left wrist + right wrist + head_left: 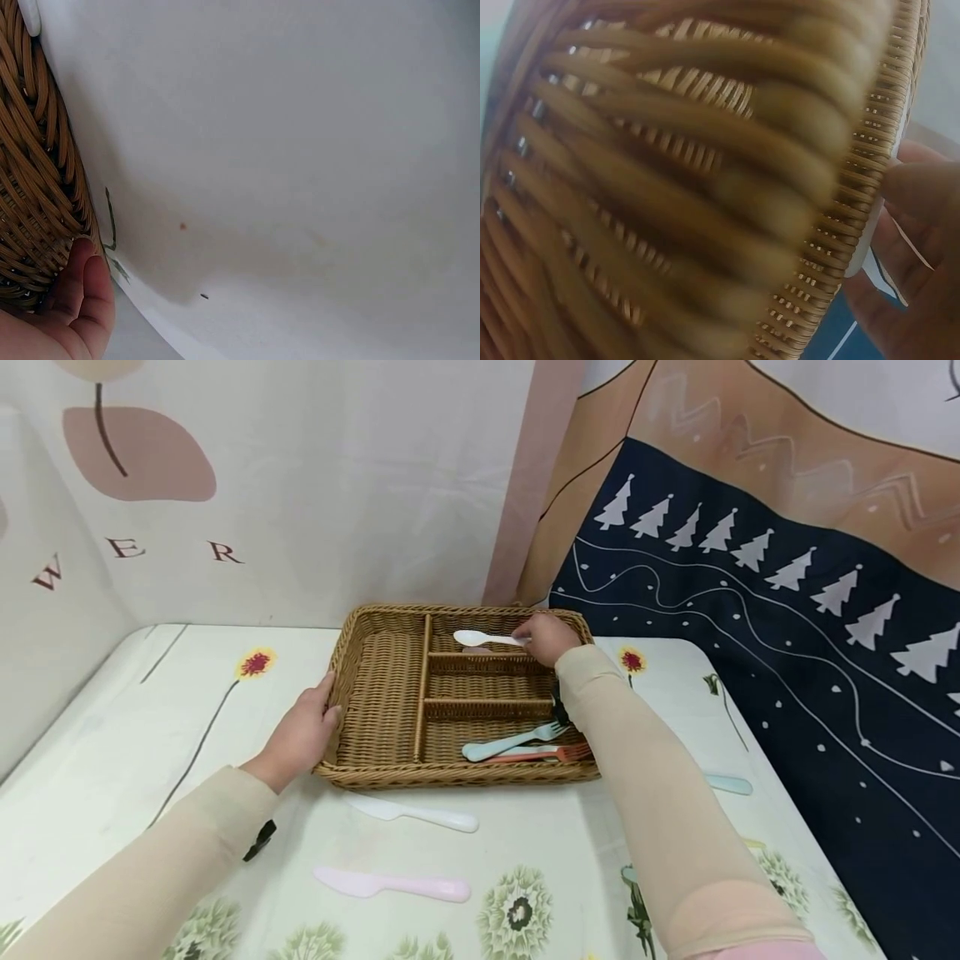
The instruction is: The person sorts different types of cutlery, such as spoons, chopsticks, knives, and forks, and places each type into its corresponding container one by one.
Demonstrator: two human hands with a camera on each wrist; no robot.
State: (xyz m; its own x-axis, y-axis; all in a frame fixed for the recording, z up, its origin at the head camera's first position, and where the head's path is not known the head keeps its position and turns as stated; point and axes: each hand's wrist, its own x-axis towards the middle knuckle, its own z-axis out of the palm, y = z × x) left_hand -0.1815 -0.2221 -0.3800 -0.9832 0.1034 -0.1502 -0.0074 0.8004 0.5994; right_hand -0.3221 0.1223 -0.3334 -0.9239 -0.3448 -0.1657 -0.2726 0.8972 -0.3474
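A brown wicker cutlery basket [457,774] stands on the table, divided into one long left compartment and three stacked ones on the right. My left hand [300,727] grips its left rim; the fingers [96,300] show at the wicker edge in the left wrist view. My right hand [549,639] pinches a white spoon [474,637] by the handle, over the back right compartment. Below the spoon's bowl, a pale pink piece [477,651] shows. In the front right compartment lie a light blue fork [498,745] and an orange fork [558,752], with a whitish piece between them.
In front of the basket lie a white knife [420,813] and a pink knife [397,884]. A light blue handle [729,784] juts out beyond my right forearm, which hides the rest. A white curtain [360,493] hangs right behind the basket.
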